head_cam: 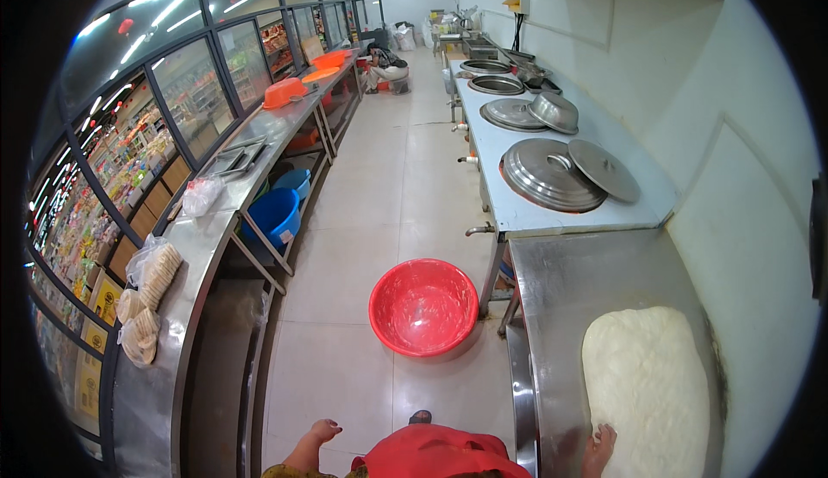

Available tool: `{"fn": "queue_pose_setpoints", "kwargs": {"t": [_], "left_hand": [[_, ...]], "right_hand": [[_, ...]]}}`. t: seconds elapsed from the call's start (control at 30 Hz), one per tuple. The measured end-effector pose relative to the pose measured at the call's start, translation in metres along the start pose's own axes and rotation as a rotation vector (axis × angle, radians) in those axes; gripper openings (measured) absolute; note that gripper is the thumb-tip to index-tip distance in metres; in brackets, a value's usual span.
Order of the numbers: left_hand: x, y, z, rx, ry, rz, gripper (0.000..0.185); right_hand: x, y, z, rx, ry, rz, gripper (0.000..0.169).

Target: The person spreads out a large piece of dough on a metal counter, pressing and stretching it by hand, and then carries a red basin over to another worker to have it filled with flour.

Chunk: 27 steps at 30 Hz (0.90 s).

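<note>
A large slab of pale dough point(647, 381) lies on the stainless steel worktable point(550, 284) at the right. My right hand point(601, 447) rests at the dough's lower left edge, its fingers touching the surface. My left hand point(325, 430) hangs over the floor at the lower left, holding nothing. On the floor ahead of me stands a red plastic basin point(424, 308) with pale smears on its inner wall.
A stove counter with metal lids point(556, 174) adjoins the worktable. Along the left runs a steel counter point(220, 219) bearing bagged flat food point(160, 276), trays and orange basins; blue tubs point(273, 216) stand beneath. A person point(386, 67) crouches far down the aisle.
</note>
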State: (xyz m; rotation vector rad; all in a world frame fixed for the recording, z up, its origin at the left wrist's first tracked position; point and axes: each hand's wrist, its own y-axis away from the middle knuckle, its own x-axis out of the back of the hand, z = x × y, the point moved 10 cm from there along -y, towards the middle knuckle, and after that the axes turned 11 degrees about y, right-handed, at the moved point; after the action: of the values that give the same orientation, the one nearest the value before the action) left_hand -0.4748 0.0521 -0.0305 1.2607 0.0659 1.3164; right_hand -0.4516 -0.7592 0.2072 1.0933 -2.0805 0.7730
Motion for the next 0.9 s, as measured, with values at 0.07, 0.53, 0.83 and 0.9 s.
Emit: {"fn": "queue_pose_setpoints", "kwargs": {"t": [0.07,0.53,0.83,0.9], "left_hand": [[0.002,0.007,-0.014,0.004,0.040,0.008,0.054],[-0.007,-0.011,-0.013,-0.028,0.020,0.007,0.052],[-0.012,-0.007,-0.005,-0.041,0.040,-0.017,0.051],[-0.013,-0.007,-0.003,-0.043,0.031,-0.025,0.052]], "right_hand": [[-0.014,0.004,0.006,0.017,-0.006,-0.021,0.038],[-0.010,0.016,-0.004,-0.026,-0.013,-0.057,0.038],[-0.014,0.021,0.001,-0.041,0.019,-0.102,0.037],[-0.015,0.022,0.001,-0.017,0.029,-0.091,0.036]]}}
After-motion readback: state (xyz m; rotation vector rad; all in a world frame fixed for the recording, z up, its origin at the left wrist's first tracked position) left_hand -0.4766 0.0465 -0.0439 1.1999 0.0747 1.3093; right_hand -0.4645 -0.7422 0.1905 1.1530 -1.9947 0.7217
